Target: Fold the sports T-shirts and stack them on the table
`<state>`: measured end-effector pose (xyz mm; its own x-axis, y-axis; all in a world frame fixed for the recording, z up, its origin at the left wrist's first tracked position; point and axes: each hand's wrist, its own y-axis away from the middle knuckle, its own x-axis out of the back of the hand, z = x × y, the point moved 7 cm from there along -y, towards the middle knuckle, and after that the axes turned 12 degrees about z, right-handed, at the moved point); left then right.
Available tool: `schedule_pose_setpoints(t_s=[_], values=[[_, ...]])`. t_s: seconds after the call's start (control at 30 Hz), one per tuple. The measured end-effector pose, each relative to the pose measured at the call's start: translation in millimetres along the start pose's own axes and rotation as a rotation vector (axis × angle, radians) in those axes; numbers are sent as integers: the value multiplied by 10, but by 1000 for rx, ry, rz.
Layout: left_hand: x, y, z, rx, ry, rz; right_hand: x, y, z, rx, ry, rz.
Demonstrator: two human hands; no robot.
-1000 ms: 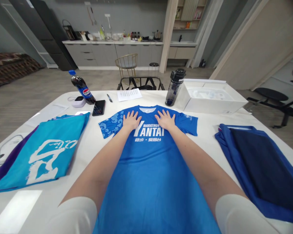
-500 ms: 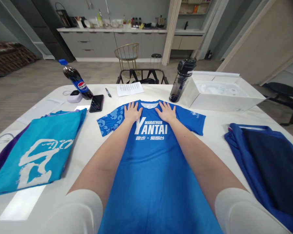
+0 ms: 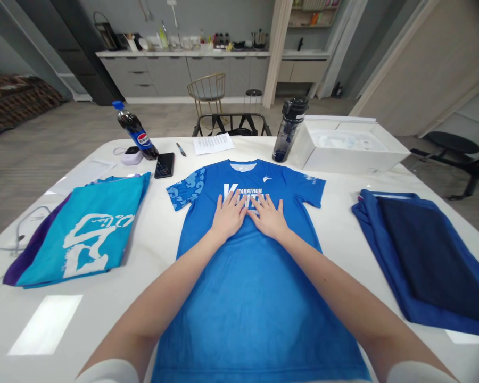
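A blue T-shirt [image 3: 247, 298] with white marathon lettering lies spread face up on the white table, collar at the far end and both short sleeves out to the sides. My left hand [image 3: 229, 214] rests flat on its chest, fingers spread over the print. Beside it, almost touching at the thumbs, my right hand [image 3: 269, 217] also presses flat with fingers apart. Part of the lettering is hidden under the hands. Neither hand grips the cloth.
Left on the table [image 3: 151, 239] lies a folded teal shirt [image 3: 91, 229]; folded navy clothes [image 3: 419, 255] are at right. Beyond stand a cola bottle [image 3: 138, 133], a phone [image 3: 164, 165], a pen [image 3: 181, 149], a paper sheet [image 3: 213, 143], a dark water bottle [image 3: 288, 130] and a white box [image 3: 343, 158].
Both hands have slid from the shirt's shoulders beside the collar down to the chest print, closer together. A small white logo near the collar now shows. The view has shifted slightly.
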<state>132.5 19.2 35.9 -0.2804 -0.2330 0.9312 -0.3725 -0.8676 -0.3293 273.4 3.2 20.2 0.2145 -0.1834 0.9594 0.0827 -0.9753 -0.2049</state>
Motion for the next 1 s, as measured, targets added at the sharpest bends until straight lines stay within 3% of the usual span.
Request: schedule_pose_setpoints(t_s=[0.17, 0.43, 0.6, 0.67, 0.73, 0.83, 0.93, 1.0], values=[[126, 625, 127, -51, -1, -97, 167, 570, -13, 47, 3, -21], [396, 1459, 413, -90, 34, -142, 351, 1451, -193, 200, -41, -83], [669, 2135, 645, -166, 51, -159, 579, 2177, -287, 320, -116, -140], [781, 2298, 711, -164, 34, -157, 668, 2379, -291, 352, -146, -165], [853, 2271, 720, -128, 6, -146, 725, 2400, -246, 337, -153, -154], [860, 1855, 602, -73, -30, -76, 719, 2087, -90, 233, -103, -53], [695, 1338, 388, -118, -20, -53, 575, 1696, 120, 114, -26, 4], [530, 1157, 137, -33, -21, -95, 459, 1576, 271, 45, 21, 2]])
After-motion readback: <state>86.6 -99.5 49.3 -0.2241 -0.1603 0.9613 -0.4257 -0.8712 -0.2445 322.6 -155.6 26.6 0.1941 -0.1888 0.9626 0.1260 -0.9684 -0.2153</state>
